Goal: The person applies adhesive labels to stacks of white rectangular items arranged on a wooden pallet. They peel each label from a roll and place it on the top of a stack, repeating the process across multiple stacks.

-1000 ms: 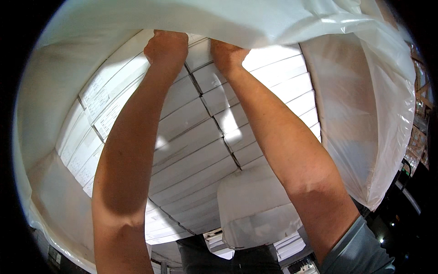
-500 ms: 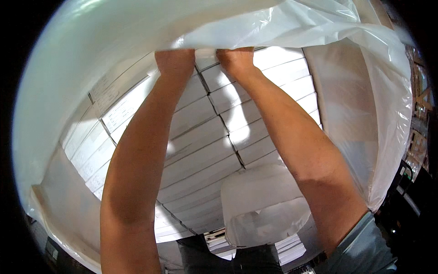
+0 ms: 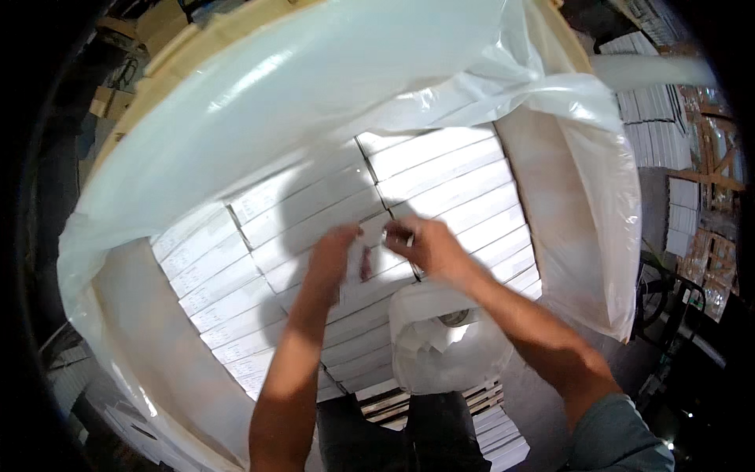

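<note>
My left hand (image 3: 334,250) hovers in the middle of the picture, over rows of flat white packs (image 3: 314,212). Its fingers are smeared by motion, and a small reddish blur beside it is too unclear to name. Close by on the right is my right hand (image 3: 431,245), its fingers loosely curled with a gap to the thumb; I make out nothing held in it. The packs lie tightly side by side inside a large open box, some with small writing. Pale translucent plastic sheeting (image 3: 283,86) lines the box and folds over its rim.
A white rounded container (image 3: 425,374) with white scraps inside stands close to my body, by the dark trousers (image 3: 354,440). Pallet slats (image 3: 381,405) show beneath the packs. White stacks (image 3: 653,118) and wooden pallets (image 3: 720,177) stand at the right.
Both hands have come down and back from the far folded edge of the plastic sheeting to above the packs, letting go of it. More of the box and surroundings now shows.
</note>
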{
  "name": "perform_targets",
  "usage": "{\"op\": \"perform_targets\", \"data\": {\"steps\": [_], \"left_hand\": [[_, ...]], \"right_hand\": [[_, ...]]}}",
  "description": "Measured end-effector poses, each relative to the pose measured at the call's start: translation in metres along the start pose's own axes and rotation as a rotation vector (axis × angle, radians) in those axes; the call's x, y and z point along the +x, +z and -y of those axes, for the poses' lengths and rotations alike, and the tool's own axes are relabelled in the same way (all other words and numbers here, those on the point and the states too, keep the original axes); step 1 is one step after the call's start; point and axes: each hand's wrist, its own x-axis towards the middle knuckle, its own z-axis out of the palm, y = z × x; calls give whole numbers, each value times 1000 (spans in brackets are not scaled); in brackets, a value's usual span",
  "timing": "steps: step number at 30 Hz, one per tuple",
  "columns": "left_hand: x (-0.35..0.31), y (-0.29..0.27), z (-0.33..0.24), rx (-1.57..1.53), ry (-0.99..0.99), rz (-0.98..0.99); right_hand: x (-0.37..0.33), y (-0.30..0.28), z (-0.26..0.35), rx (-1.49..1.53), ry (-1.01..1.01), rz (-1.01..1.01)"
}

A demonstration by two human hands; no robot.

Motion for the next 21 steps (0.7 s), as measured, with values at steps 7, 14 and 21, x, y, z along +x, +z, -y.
{"op": "perform_targets", "data": {"steps": [7,14,21], "left_hand": [[-126,-4,34,-169,150,181],[-248,3,16,-496,-251,275],[-328,10,17,-442,-156,400]], "right_hand": [[-107,15,102,125,63,156],[-192,12,168,452,272,272],[-259,21,179,289,34,139]]}}
